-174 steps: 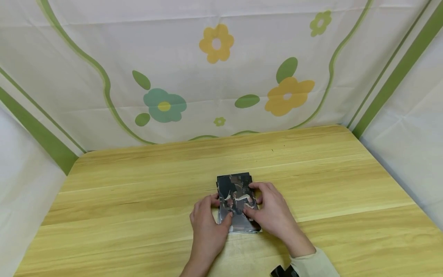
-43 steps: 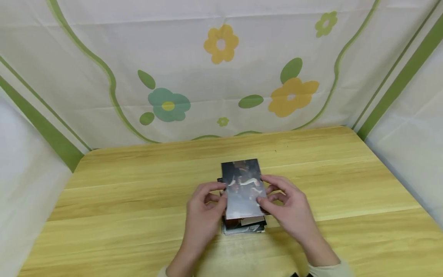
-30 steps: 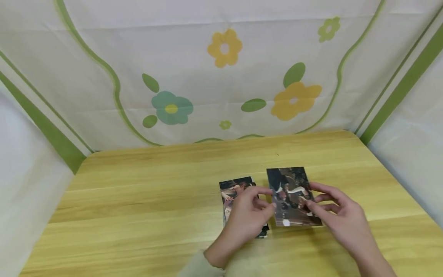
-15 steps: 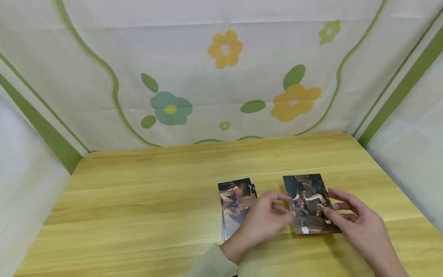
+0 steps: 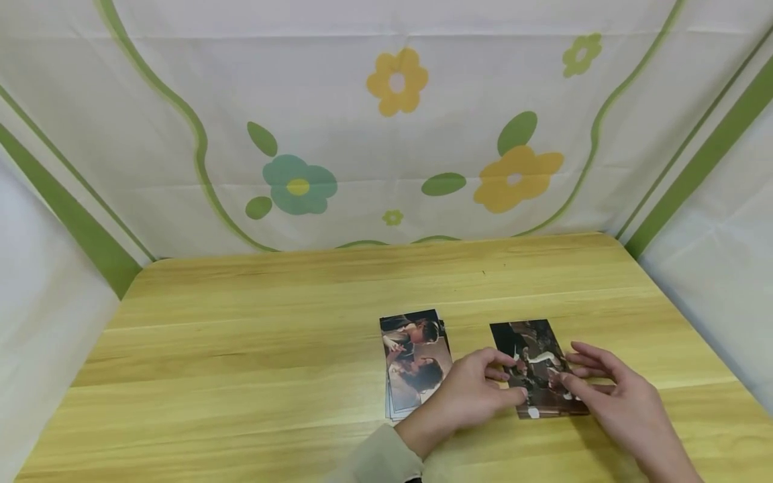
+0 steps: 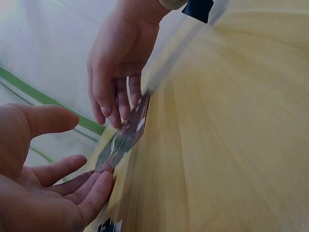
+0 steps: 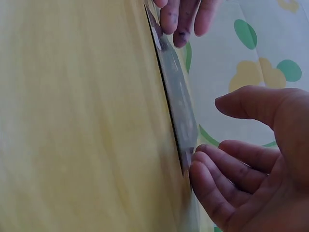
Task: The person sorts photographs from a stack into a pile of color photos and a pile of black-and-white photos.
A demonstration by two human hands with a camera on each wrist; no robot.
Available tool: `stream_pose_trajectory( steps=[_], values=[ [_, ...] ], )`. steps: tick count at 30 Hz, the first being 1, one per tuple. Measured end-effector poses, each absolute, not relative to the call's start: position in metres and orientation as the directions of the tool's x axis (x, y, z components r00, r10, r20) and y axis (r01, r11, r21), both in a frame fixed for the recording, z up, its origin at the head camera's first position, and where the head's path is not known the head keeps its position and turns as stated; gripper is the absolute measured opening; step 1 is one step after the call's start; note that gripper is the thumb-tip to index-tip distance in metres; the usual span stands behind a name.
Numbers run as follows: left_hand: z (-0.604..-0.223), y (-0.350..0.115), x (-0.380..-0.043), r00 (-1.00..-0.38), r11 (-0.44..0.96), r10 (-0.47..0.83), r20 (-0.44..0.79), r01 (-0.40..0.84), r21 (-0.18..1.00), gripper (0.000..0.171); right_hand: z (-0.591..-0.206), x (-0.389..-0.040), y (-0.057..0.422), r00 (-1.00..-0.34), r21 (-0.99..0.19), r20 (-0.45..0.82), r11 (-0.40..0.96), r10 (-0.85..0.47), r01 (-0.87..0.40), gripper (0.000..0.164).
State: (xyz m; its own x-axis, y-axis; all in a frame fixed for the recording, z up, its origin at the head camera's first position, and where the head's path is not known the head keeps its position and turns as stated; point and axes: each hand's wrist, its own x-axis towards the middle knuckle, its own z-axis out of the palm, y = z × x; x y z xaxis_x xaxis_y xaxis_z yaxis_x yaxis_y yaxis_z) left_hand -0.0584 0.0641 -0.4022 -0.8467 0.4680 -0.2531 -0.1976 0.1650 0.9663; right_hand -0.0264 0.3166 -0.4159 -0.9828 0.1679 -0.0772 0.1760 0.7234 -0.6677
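Observation:
A dark photo print lies on the wooden table, right of a loose stack of prints. My left hand reaches past the stack to the print's left edge. On the opposite edge is my right hand. In the left wrist view, that hand's fingertips touch the print while the thumb stands away. Likewise, the right wrist view shows the right fingertips against the edge of the print, thumb raised. The left forearm covers the stack's lower right corner.
The wooden table reaches back to a white cloth printed with flowers and green bands. More cloth hangs at both sides. A few tiny dark marks show on the table toward the back.
Both hands lifted the top print off the stack, carried it right and lowered it to the table. The thumbs have now come off it. A different picture tops the stack.

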Motion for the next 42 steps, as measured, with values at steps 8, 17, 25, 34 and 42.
stream_pose_trajectory(
  steps=[8,17,25,34,42],
  values=[
    [-0.397,0.067,-0.056,-0.873,0.195,0.415,-0.257,-0.19,0.962,0.026,-0.413,-0.023,0.315,-0.984,-0.655,-0.037,0.74,0.174,0.156,0.065],
    [-0.385,0.019,-0.056,-0.93,0.135,0.326,-0.171,-0.133,0.982,0.027,-0.397,-0.031,0.271,-0.993,-0.725,-0.001,0.684,0.121,0.084,0.053],
    [-0.39,-0.045,-0.042,-0.975,0.12,0.12,-0.189,-0.175,0.977,0.028,-0.391,-0.043,0.215,-0.999,-0.798,0.021,0.603,0.048,0.012,0.041],
    [-0.391,-0.091,-0.029,-0.964,0.096,-0.065,-0.258,-0.264,0.96,0.03,-0.387,-0.049,0.196,-0.998,-0.805,0.025,0.593,0.059,0.015,0.043],
    [-0.406,-0.105,-0.026,-0.938,0.048,-0.132,-0.321,-0.33,0.943,0.031,-0.387,-0.048,0.194,-0.997,-0.804,0.01,0.594,0.076,0.038,0.044]
  ],
)
